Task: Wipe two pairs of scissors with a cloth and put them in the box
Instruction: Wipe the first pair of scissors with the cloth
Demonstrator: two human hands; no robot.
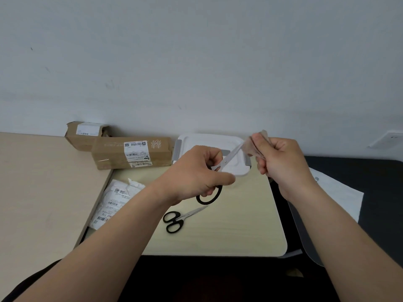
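Above the pale bench, our left hand clenched the black handles of one pair of scissors, blades angled up to the right. Our right hand pinched a cloth around the blade tips. The second scissors lay closed near the bench's front, bare room right of them. The white lidded box sat behind, cardboard cartons and parcels crowding left.
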